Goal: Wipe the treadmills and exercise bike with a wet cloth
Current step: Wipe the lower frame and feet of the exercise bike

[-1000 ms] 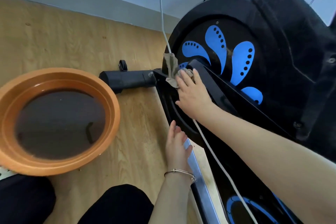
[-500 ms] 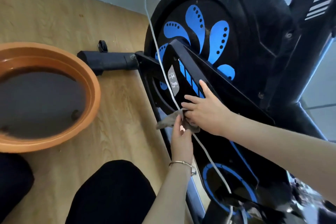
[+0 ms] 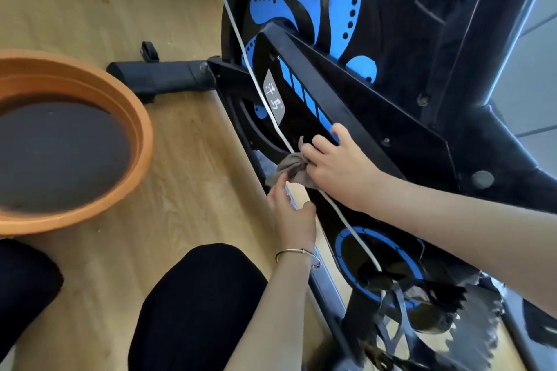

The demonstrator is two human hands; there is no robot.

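Head view: mid-wipe on the bike (image 3: 422,75), low on its black side. Right hand (image 3: 340,172) bunched round the cloth (image 3: 289,169), fingers curled over it and pressing it against the slanted arm (image 3: 346,117) with the blue stripes, just below the grey label (image 3: 274,99). Left hand (image 3: 289,214) reaching up from below, fingertips pinching a loose corner of the same cloth at the arm's lower edge. White cord (image 3: 256,81) running diagonally across the flywheel cover (image 3: 304,3) and passing close by the cloth. Orange basin (image 3: 132,117) of dark water on the wooden floor (image 3: 187,159) to the left, well apart from the bike. Pedal (image 3: 416,286) and blue ring (image 3: 382,265) lower right, untouched by either hand now.

Progress, as a judgement: one small patch of the arm under way; impossible to tell from the surface which parts are already clean, since no clear wet streaks show. Likely still ahead: rest of the arm, flywheel cover, pedal area, base bar (image 3: 162,75). No treadmills in sight, so presumably much of the job remaining.
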